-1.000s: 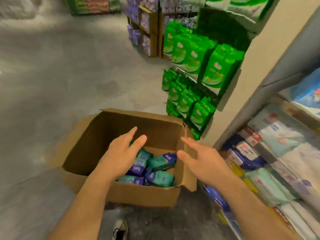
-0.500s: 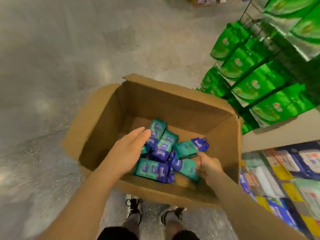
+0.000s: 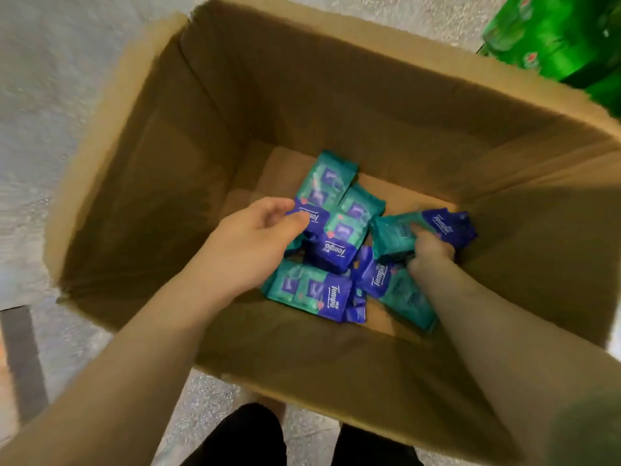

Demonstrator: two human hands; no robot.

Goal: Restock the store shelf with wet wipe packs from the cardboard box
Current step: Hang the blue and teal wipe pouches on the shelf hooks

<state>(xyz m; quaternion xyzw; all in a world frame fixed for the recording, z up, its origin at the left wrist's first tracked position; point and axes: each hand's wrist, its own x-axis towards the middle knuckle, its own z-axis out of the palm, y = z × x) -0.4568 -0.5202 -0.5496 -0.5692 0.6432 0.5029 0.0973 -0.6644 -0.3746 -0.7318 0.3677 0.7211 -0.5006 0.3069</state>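
Both hands down in the cardboard box point(image 3: 188, 136) on the floor. Right hand point(image 3: 431, 250) clamped on a teal-and-purple wet wipe pack point(image 3: 423, 230) by the right wall. Left hand point(image 3: 250, 247) pinching the purple end of another pack point(image 3: 321, 193). More packs point(image 3: 311, 292) loose on the bottom.

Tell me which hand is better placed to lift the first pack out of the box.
Probably the right hand: its fingers already curl round a wet wipe pack at the right of the pile in the cardboard box. The left hand only reaches another pack's purple end, fingertips touching, grip not clearly closed.
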